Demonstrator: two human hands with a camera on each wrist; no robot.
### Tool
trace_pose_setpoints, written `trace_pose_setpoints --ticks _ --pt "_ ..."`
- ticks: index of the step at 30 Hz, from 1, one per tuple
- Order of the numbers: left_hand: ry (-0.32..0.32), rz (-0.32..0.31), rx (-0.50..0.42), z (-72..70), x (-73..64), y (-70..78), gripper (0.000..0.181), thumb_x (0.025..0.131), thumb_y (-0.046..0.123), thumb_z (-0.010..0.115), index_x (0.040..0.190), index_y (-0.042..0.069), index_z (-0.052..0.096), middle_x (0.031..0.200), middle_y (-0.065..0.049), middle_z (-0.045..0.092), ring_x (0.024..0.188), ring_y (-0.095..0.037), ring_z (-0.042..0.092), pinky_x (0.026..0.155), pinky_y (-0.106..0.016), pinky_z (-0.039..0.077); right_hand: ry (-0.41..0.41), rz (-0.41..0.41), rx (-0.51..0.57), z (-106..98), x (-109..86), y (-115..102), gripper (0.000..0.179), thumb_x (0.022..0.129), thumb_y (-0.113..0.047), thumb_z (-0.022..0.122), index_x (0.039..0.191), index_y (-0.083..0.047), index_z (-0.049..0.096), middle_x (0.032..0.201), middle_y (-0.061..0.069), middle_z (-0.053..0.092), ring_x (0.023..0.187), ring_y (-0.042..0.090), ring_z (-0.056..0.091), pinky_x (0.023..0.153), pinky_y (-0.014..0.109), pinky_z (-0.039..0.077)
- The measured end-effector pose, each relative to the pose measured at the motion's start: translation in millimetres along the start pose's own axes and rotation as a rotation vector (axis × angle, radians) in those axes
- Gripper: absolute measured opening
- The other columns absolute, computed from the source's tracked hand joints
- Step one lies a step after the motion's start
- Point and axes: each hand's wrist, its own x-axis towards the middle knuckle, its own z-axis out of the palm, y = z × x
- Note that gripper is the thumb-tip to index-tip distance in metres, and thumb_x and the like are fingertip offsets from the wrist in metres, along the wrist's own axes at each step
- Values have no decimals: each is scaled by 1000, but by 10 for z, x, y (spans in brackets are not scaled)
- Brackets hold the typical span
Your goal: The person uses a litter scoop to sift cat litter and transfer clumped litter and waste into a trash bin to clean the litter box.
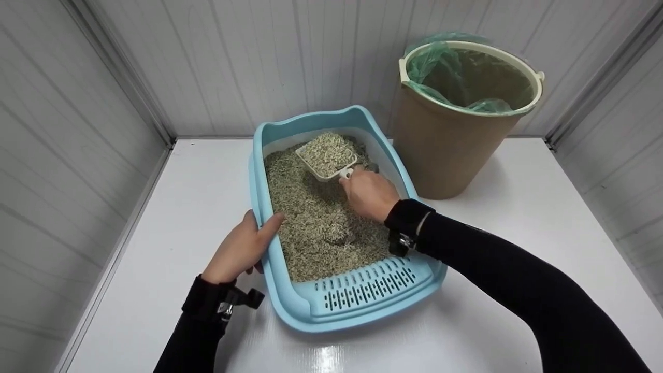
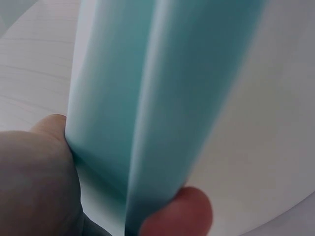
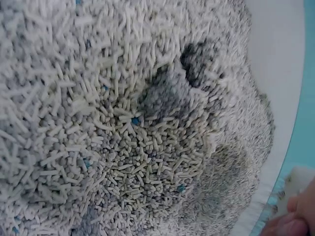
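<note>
A light-blue litter box (image 1: 362,317) with a slotted front ledge holds pale, pellet-like litter (image 1: 311,243). My left hand (image 1: 238,251) grips its left rim, thumb over the inside edge; the left wrist view has the blue wall (image 2: 147,108) between thumb and fingers. With my right hand (image 1: 370,194) I hold the handle of a white litter scoop (image 1: 322,178), heaped with litter, over the back part of the box. Greyish clumps (image 3: 167,93) lie among the pellets in the right wrist view, where fingers (image 3: 290,223) and the scoop's white handle show at the lower right corner.
A tall brown bin (image 1: 450,150) lined with a green plastic bag (image 1: 437,65) stands behind the box on the right. Both rest on a white table (image 1: 202,181). Panelled walls (image 1: 248,67) close off the back and both sides.
</note>
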Motion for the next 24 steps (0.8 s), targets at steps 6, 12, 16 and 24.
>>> trace_pose_setpoints --ticks 6,12,16,24 --pt "-12 11 -3 6 1 -4 99 106 81 51 159 0 34 87 -19 65 50 -25 61 41 -35 48 3 8 -27 -56 -31 25 49 121 -42 44 125 5 59 86 12 60 78 35 65 71 52 59" --pt "-12 -1 -10 6 2 -8 90 109 76 52 156 1 36 85 -17 64 49 -24 59 41 -36 48 0 -13 -47 -96 -46 55 57 121 -42 45 136 12 55 90 15 63 82 37 68 76 53 61" --pt "-12 2 -5 6 6 -7 90 108 76 52 154 0 38 85 -18 66 48 -24 60 40 -36 48 -31 -27 -43 -103 -74 61 60 121 -43 45 141 13 53 89 13 63 82 36 67 77 52 62" --pt "-17 7 3 5 5 -17 100 104 84 51 156 1 36 85 -18 65 49 -24 60 42 -38 49 -15 -60 -24 -171 -59 81 48 121 -38 47 122 8 59 83 6 52 71 26 54 68 47 54"
